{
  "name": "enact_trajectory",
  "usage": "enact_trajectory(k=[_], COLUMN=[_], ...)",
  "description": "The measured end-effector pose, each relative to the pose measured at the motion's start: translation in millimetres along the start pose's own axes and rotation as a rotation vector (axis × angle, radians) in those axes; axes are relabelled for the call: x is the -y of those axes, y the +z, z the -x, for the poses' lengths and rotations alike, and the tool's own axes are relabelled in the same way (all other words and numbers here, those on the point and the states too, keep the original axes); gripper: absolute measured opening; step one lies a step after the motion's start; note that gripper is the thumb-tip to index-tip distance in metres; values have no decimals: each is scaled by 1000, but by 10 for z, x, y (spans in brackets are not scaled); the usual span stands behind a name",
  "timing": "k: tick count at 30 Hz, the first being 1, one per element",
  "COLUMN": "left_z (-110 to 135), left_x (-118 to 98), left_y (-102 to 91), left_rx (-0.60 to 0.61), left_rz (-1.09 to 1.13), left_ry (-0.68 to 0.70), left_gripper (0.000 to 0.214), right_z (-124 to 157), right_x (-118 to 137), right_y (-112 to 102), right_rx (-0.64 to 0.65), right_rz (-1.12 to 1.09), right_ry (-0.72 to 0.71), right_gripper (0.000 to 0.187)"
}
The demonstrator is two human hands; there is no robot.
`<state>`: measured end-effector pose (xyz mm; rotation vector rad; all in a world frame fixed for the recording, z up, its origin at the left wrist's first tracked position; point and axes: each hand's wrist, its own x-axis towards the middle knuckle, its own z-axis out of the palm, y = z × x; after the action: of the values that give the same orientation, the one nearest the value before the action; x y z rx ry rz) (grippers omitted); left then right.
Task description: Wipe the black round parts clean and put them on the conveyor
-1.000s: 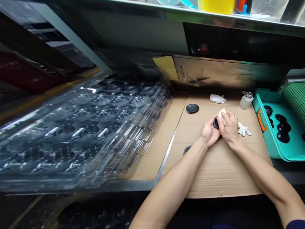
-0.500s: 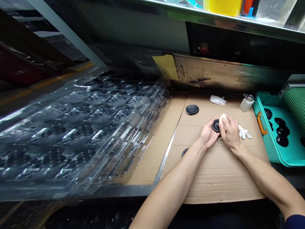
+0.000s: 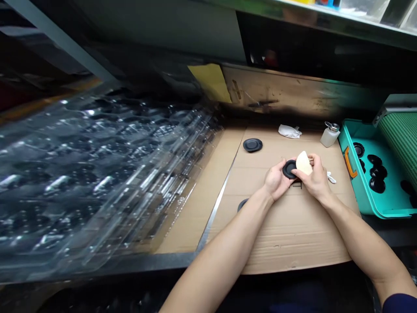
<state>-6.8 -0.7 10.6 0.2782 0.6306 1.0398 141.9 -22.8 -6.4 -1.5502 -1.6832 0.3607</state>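
Observation:
A small round black part [image 3: 289, 169], dished like a lid, is gripped in my left hand [image 3: 274, 180], above the cardboard. Between the fingers and thumb of my right hand [image 3: 315, 177] is a cream-white pad [image 3: 303, 163], held upright close to the right side of the black part. My right thumb reaches over to the part's edge. Farther back on the cardboard lies another black round part [image 3: 252, 145]. One more black part [image 3: 242, 204] shows only in part, behind my left forearm. A white bunched cloth [image 3: 331, 177] peeks out to the right of my right hand.
Clear plastic trays [image 3: 107, 174] with black contents are stacked at left. On the cardboard [image 3: 293, 239] stand a pump bottle [image 3: 330, 134] and a crumpled white cloth [image 3: 289, 131]. A teal bin [image 3: 395, 195] with several black parts is at right, beside a green belt [image 3: 400, 134].
The white pad has tilted up off the black part, and more of its face shows. My right fingers have opened around it. The whole view has shifted slightly.

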Motion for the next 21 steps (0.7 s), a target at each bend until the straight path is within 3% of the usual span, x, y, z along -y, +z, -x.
enact_trajectory(k=[5, 8, 13, 21], left_z=[0, 3, -6, -41], left_x=[137, 186, 139, 74], left_y=[65, 87, 15, -64], left_rx=[-27, -38, -79, -129], left_rz=[7, -11, -56, -63], left_ry=[30, 76, 126, 153], left_gripper=[44, 44, 38, 34], right_z=[80, 15, -35, -3], right_x=[234, 344, 377, 350], right_y=[83, 133, 158, 163], right_rx=[95, 73, 170, 193], right_rz=[275, 386, 453, 492], right_ry=[-67, 32, 15, -34], right_gripper=[45, 43, 42, 46])
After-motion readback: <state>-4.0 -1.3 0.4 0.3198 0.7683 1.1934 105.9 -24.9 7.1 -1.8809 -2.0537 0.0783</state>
